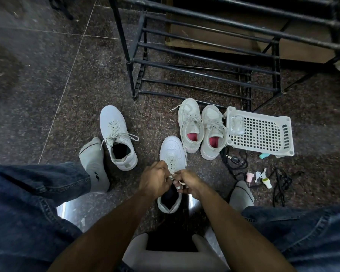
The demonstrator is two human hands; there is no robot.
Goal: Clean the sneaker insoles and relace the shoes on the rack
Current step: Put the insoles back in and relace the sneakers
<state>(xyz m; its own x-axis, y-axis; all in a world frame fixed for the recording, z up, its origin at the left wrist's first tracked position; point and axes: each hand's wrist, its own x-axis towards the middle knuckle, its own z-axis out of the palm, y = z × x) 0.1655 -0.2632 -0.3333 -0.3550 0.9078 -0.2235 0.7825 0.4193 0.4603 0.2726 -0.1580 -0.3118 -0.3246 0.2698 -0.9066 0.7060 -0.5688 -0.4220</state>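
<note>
Room: bare floor (47, 79) left of the shoe rack (204, 61).
Sneaker (172, 152): white, laced.
Hands: left hand (155, 180) and right hand (186, 182) both pinch its lace (180, 181).

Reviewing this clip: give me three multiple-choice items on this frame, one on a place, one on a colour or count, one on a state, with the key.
1. Where does the white basket lie?
A. on the rack
B. on the floor right of the paired sneakers
C. on the person's lap

2. What colour shows inside the paired sneakers?
A. pink-red
B. blue
C. green

3. What are the hands doing?
A. resting on the knees
B. lifting the basket
C. both pinching the lace of the nearest sneaker

Key: 1 B, it lies beside that pair below the rack; 2 A, pink-red linings show; 3 C, left hand and right hand grip the lace over the nearest sneaker.
</note>
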